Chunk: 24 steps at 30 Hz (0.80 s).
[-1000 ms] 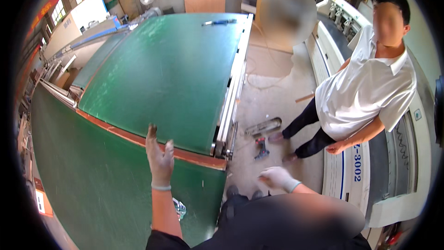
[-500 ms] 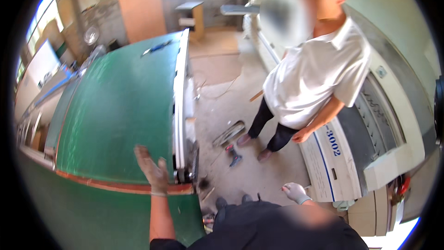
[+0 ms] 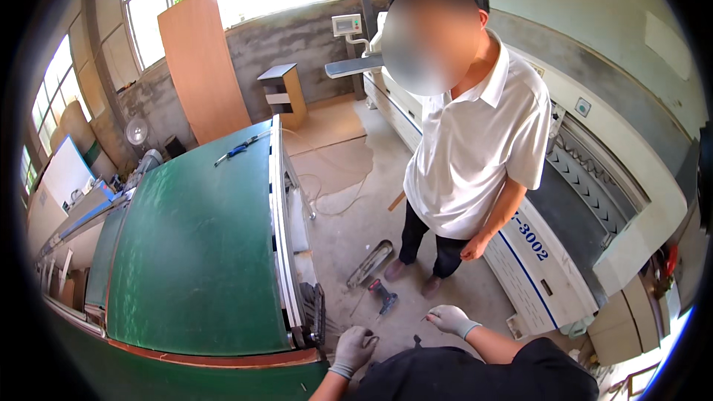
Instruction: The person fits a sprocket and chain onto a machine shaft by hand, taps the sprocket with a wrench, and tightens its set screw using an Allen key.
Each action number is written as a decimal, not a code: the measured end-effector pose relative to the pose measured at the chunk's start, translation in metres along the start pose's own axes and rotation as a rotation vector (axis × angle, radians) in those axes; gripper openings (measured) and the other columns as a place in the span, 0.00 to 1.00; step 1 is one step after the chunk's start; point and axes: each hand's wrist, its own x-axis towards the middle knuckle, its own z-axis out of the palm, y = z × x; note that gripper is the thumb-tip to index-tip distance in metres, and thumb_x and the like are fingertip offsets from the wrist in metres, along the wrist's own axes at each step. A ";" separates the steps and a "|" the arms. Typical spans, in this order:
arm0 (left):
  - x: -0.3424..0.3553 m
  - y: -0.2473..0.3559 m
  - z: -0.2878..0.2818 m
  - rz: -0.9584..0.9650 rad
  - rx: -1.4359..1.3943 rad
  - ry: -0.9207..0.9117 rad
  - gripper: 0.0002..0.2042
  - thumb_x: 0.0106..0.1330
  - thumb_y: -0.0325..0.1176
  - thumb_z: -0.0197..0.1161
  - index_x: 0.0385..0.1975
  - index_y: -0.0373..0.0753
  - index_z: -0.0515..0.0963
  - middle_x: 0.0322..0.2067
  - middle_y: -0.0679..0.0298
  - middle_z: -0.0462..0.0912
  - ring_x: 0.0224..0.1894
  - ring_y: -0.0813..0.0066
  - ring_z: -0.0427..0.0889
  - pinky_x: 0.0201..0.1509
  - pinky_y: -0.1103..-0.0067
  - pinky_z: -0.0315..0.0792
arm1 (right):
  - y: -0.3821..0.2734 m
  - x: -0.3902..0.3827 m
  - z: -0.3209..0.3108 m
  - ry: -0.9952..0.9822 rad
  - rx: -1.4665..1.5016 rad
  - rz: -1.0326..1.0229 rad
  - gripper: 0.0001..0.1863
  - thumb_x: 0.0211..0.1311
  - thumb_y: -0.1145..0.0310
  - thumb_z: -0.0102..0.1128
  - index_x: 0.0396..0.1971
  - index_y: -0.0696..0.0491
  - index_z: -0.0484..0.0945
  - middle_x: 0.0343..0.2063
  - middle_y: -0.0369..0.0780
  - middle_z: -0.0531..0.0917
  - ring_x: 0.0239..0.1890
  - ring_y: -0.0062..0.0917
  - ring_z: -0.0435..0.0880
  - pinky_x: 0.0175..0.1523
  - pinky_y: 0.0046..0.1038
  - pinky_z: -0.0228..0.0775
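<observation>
My left hand (image 3: 354,349), in a pale grey work glove, is held in front of my body near the corner of the green-topped machine bed (image 3: 200,252). Its fingers are curled closed, and whatever may be in them is hidden. Opposite it, my right hand (image 3: 450,321), gloved too, is closed in a pinch; a tiny dark bit shows at the fingertips, too small to name. The hands are apart. Beyond them on the floor lies a cordless drill (image 3: 383,296), beside a long, narrow metal part (image 3: 369,264).
A person in a white shirt (image 3: 475,141) stands ahead, right arm unclear, left arm hanging. Behind them runs a long white machine (image 3: 531,252). A blue-handled tool (image 3: 238,151) lies on the green bed. A small cabinet (image 3: 284,93) and a tall wooden board (image 3: 200,67) stand farther back.
My left hand has come off the green bed toward my body, its spread fingers now curled. My right hand has moved slightly left. The view has tilted up, showing more of the windows.
</observation>
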 end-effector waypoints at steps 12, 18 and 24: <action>-0.017 -0.017 -0.012 -0.177 -0.067 0.184 0.12 0.66 0.36 0.68 0.24 0.37 0.77 0.24 0.51 0.77 0.27 0.49 0.78 0.32 0.61 0.72 | -0.001 0.028 0.012 -0.078 -0.026 -0.109 0.21 0.75 0.50 0.48 0.47 0.47 0.86 0.46 0.45 0.87 0.51 0.44 0.84 0.57 0.44 0.74; 0.006 -0.013 -0.079 -0.278 -0.202 0.457 0.09 0.66 0.28 0.64 0.43 0.34 0.82 0.36 0.54 0.85 0.40 0.61 0.85 0.45 0.70 0.78 | -0.021 0.039 0.005 -0.093 0.012 -0.181 0.19 0.73 0.53 0.52 0.42 0.51 0.86 0.39 0.48 0.87 0.46 0.46 0.85 0.52 0.44 0.76; -0.028 0.045 -0.181 -0.334 -0.353 0.837 0.24 0.65 0.27 0.66 0.62 0.31 0.75 0.59 0.54 0.81 0.60 0.65 0.79 0.66 0.72 0.71 | -0.033 0.068 0.015 0.076 0.530 -0.202 0.14 0.75 0.64 0.58 0.38 0.60 0.84 0.28 0.40 0.85 0.31 0.22 0.83 0.40 0.27 0.77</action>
